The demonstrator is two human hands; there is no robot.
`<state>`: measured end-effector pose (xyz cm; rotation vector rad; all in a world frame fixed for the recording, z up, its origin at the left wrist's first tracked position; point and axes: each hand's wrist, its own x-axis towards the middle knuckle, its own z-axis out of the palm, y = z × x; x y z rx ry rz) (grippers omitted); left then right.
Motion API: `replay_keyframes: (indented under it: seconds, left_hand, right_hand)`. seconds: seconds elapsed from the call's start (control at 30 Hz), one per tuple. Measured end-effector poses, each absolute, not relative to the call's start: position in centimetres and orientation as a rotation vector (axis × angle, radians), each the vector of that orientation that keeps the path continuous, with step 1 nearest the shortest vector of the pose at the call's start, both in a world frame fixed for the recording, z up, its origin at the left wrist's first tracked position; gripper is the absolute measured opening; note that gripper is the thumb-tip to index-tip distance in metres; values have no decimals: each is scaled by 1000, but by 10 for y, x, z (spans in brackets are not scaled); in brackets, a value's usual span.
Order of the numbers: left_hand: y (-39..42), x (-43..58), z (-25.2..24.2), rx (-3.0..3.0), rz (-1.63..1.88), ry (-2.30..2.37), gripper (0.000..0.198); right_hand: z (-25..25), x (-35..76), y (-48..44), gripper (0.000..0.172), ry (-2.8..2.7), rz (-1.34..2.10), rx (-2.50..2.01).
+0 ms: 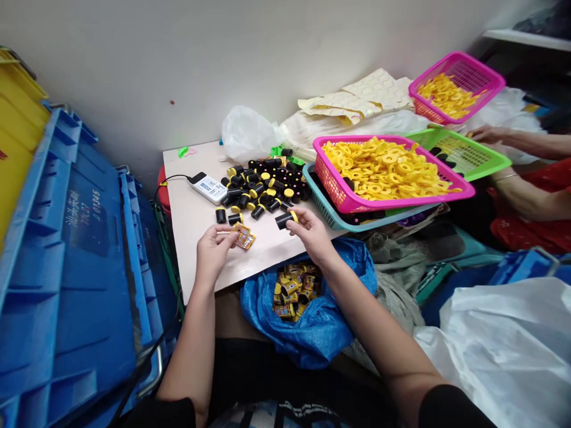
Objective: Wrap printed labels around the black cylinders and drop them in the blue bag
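Between the thumb and fingers of my left hand [213, 249] is a small printed yellow sticker sheet [244, 236], held near the table's front edge. My right hand [310, 233] grips a small black cylinder with a yellow end [284, 220], tilted on its side above the table. The two held things are apart. Just behind them lies a loose heap of similar black cylinders [256, 189], many with yellow ends. Below my hands, an open blue sack [357, 264] holds several cylinders wrapped in printed labels [294, 288].
A pink basket [392, 205] of yellow rings sits on a teal basket [334, 221] at right. A white device [209, 188] with a cable lies left. Blue crates [89, 249] stand far left. Another person's hand [488, 135] reaches over a green basket [488, 160].
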<state>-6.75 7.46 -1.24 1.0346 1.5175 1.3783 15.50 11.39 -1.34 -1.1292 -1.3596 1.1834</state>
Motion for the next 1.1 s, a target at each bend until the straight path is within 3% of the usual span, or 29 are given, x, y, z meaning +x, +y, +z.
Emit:
replay_keyframes:
  seconds: [0.1,0.2,0.87,1.1]
  left_hand:
    - [54,-49,8,1065,1325,1368,28]
    - [41,-34,16,1079,1310,1303,27]
    - [33,-10,19,931,1178,1047,27]
    - [30,-5,25,883,1141,1025,33]
  right_hand:
    - [13,154,93,43,-1169,1527,-945]
    - [31,156,77,39,-1144,1643,-896]
    - [34,186,57,38,-1233,1811,-795]
    - [14,185,55,42,-1308,1589,-814]
